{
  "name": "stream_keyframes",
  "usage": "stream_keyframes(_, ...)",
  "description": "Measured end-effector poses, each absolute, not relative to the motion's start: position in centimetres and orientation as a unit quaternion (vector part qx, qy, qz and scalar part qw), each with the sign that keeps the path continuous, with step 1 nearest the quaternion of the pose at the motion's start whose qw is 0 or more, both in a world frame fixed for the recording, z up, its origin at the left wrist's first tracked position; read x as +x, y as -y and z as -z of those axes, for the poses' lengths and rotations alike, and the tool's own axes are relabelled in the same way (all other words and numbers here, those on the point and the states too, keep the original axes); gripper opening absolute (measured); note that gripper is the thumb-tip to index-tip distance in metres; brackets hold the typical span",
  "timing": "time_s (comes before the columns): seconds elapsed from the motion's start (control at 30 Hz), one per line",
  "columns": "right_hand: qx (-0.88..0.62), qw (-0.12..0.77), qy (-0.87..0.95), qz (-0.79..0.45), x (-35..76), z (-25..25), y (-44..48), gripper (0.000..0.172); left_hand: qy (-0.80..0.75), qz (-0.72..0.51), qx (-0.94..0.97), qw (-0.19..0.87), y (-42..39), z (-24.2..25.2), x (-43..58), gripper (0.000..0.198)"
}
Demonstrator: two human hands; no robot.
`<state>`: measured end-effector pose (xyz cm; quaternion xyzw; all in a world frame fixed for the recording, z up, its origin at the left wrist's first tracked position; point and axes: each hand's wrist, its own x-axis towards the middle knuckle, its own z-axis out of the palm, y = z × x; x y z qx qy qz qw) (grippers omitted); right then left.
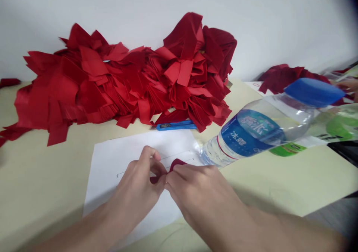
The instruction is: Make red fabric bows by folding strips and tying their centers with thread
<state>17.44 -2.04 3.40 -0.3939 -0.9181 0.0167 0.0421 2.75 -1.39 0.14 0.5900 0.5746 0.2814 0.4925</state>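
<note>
My left hand (140, 181) and my right hand (201, 192) meet over a sheet of white paper (131, 158), their fingertips pinching a small piece of dark red fabric (176, 164) between them. Most of that piece is hidden by my fingers, with one edge showing at each side. Thin drawn lines run across the paper just behind my hands. Beyond the paper's far edge lies a blue utility knife (176, 125), against a large heap of cut red fabric pieces (120, 80).
A clear plastic water bottle (251, 136) with a blue cap lies on its side on the cream table (41, 177), its base near the paper. Behind it are a plastic bag (335, 127) with green print, more dark red fabric (288, 78), and another person's hand (348, 87).
</note>
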Motion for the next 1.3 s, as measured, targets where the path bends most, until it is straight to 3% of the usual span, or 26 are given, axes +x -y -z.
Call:
stream_keyframes(0.2, -0.418, 0.162, 0.894, -0.008, 18.4, -2.2, 3.5, 0.028, -0.515, -0.348, 0.408, 0.669, -0.4, -0.4, 1.8, 0.036)
stream_keyframes(0.37, -0.468, 0.215, 0.806, -0.292, 20.1, -2.2, 1.8, 0.021, -0.455, -0.335, 0.276, 0.777, -1.2, 0.0, 1.0, 0.029)
stream_keyframes(0.5, -0.451, 0.21, 0.701, -0.512, 20.9, -2.1, -0.2, 0.021, -0.345, -0.282, 0.302, 0.843, -1.3, 0.8, 0.8, 0.021)
stream_keyframes(0.6, -0.399, 0.173, 0.674, -0.597, 21.3, -2.4, -0.9, 0.016, -0.313, -0.224, 0.329, 0.862, -1.0, 0.7, 0.9, 0.03)
stream_keyframes(0.7, -0.367, 0.115, 0.734, -0.56, 21.7, -3.0, -0.9, 0.01, -0.339, -0.154, 0.36, 0.855, -0.2, 0.2, 1.1, 0.044)
stream_keyframes(0.77, -0.361, 0.093, 0.782, -0.499, 21.8, -3.4, -0.8, 0.017, -0.388, -0.126, 0.406, 0.818, 0.4, -0.1, 1.3, 0.047)
stream_keyframes(0.87, -0.359, 0.069, 0.833, -0.416, 21.5, -4.1, -0.6, 0.024, -0.445, -0.115, 0.504, 0.731, 1.4, 0.0, 1.9, 0.036)
stream_keyframes(0.97, -0.353, 0.012, 0.878, -0.324, 20.3, -4.4, -0.4, 0.017, -0.475, -0.134, 0.606, 0.624, 2.0, 0.3, 2.5, 0.021)
stream_keyframes(1.07, -0.37, -0.016, 0.913, -0.174, 18.7, -4.3, 0.3, 0.015, -0.521, -0.182, 0.64, 0.534, 1.6, 0.4, 2.8, 0.019)
stream_keyframes(1.2, -0.395, 0.064, 0.917, 0.009, 18.0, -3.6, 1.8, 0.016, -0.528, -0.272, 0.514, 0.618, 0.0, 0.1, 2.2, 0.028)
stream_keyframes(1.3, -0.426, 0.147, 0.893, -0.009, 18.6, -3.1, 2.7, 0.016, -0.509, -0.314, 0.386, 0.703, -0.9, 0.0, 1.7, 0.029)
